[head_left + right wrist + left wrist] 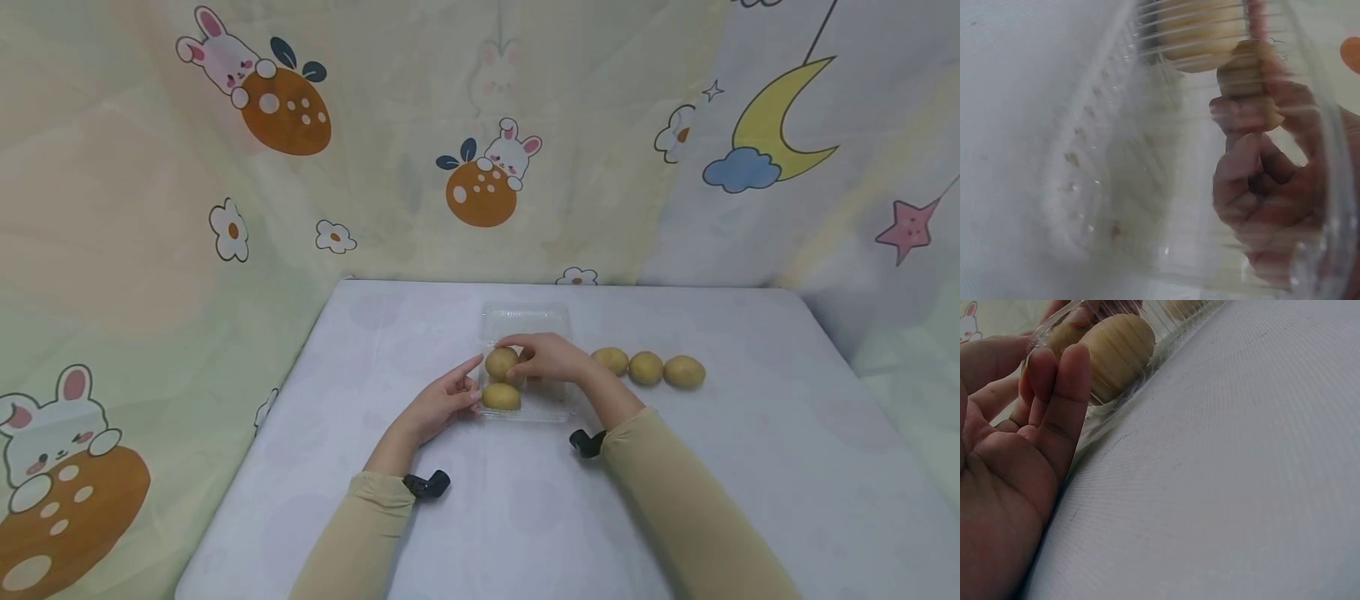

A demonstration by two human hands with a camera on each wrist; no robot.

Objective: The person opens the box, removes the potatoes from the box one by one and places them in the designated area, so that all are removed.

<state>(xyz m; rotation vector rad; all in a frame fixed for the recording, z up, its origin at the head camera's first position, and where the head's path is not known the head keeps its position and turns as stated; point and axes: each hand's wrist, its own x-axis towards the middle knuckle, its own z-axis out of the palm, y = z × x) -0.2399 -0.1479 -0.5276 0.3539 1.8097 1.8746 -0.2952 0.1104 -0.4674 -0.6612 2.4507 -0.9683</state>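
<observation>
My right hand (pixel 551 357) reaches over a clear plastic box (pixel 543 408) and pinches a potato (pixel 501 363) in its far left part. A second potato (pixel 501 397) lies in the box's near left corner. My left hand (pixel 442 404) rests its fingertips against the box's left side. Through the ribbed wall, the left wrist view shows a potato (pixel 1119 356) close to those fingers. In the right wrist view, the clear wall crosses in front of my right hand (pixel 1272 194) and the potato (pixel 1244 72) between its fingers.
To the right of the box lie a row of potatoes: one (pixel 611 360) partly behind my right wrist, one in the middle (pixel 646 368) and one at the end (pixel 684 372). The raised clear lid (pixel 525 315) stands behind. A white cloth covers the table (pixel 495 517); a printed curtain (pixel 405 242) hangs behind.
</observation>
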